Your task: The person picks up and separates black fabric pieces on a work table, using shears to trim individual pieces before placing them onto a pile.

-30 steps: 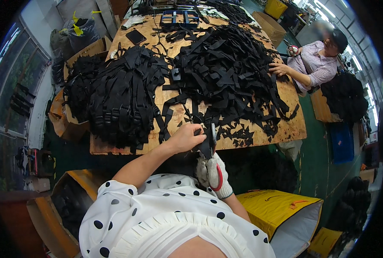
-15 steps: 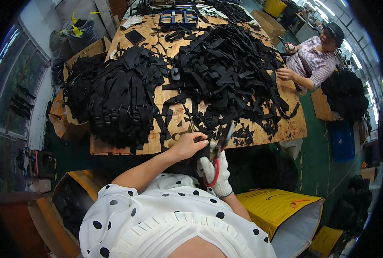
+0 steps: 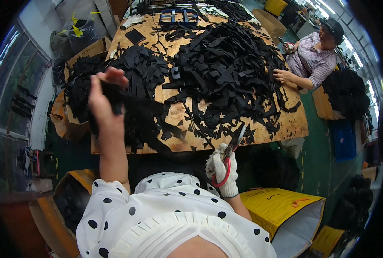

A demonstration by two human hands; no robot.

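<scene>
My left hand is raised over the left pile of black straps, its fingers curled around a black webbing strap. Motion smears that strap, which trails down to the right toward the table's near edge. In a white knitted glove, my right hand grips red-handled scissors just off the table's front edge. Their blades point up and away from me and look closed. Beyond them lies a larger heap of black straps, with small black triangular offcuts scattered at its near side.
The wooden table holds a dark phone and a blue tray toward the back. A co-worker stands at the right side, touching the heap. A yellow bag and an open carton flank me below.
My left hand has swung up and left from the table's front edge, carrying the strap over the left pile. My right hand, with the scissors, has shifted slightly right, away from the left.
</scene>
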